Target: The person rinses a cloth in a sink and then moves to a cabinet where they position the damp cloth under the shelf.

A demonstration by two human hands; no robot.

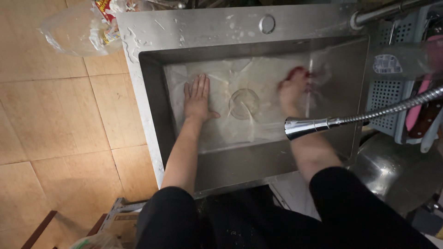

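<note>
Your right hand [291,92] is smeared by motion blur, so you cannot tell its grip on the red thing [299,73] or what that thing is. At the upper left, the clear plastic bag [78,27] is cut by the frame's top edge. The faucet hose [392,108] runs off the right edge.

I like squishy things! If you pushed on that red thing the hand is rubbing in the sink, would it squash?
Probably. The red thing looks like a small scrubbing pad or cloth under the right hand, so it likely bends and squashes, though it is blurred. The sink is wet and foamy, so it may feel slippery. It seems light for its size.
</note>
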